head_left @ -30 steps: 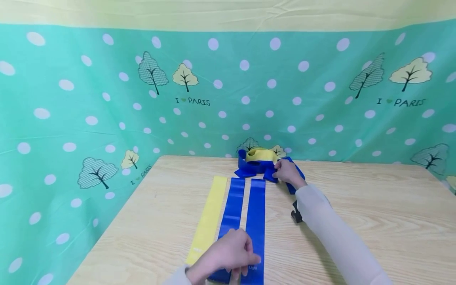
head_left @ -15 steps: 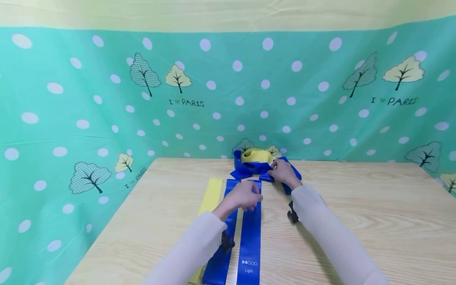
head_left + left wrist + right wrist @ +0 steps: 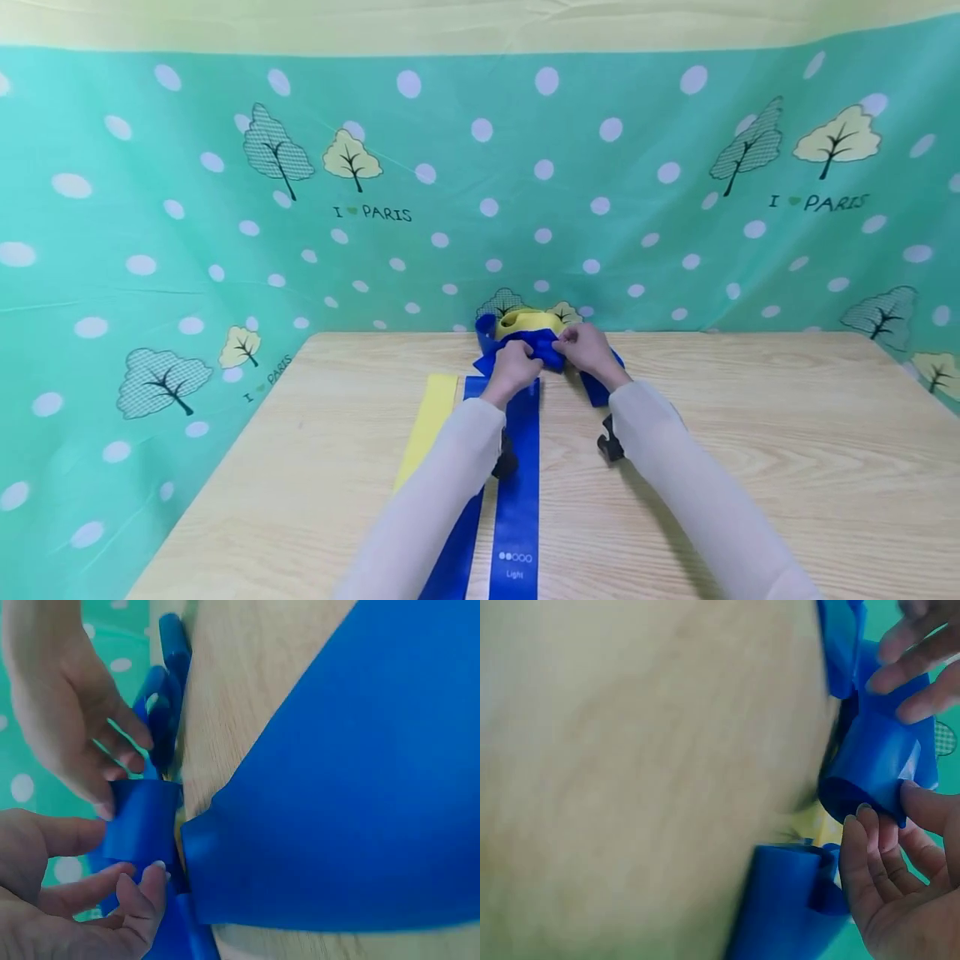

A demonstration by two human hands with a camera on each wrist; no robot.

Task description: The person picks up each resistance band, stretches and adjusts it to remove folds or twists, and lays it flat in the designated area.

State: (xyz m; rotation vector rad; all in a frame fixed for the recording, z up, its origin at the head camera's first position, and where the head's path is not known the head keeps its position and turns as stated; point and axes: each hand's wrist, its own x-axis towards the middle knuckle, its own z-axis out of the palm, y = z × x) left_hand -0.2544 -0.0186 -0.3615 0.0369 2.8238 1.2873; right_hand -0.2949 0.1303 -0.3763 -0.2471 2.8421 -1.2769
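Head view puts the blue band (image 3: 870, 765) at the far edge of the table (image 3: 795, 467), bunched beside a yellow band (image 3: 536, 318). I have the right hand (image 3: 588, 346) pinching its curled end between thumb and fingers, likely to steady the curl. Fingers of the left hand (image 3: 513, 364) are spread, thumb apart; I cannot tell whether they touch it.

Nearer on the table, a yellow strip (image 3: 431, 417), a plain strip (image 3: 459, 558) and a marked strip (image 3: 516, 500) lie flat, perhaps to stay separate. The last reads "Light" below five dots, two filled. Behind the table, the curtain (image 3: 450, 196) repeats "I PARIS" with a heart.
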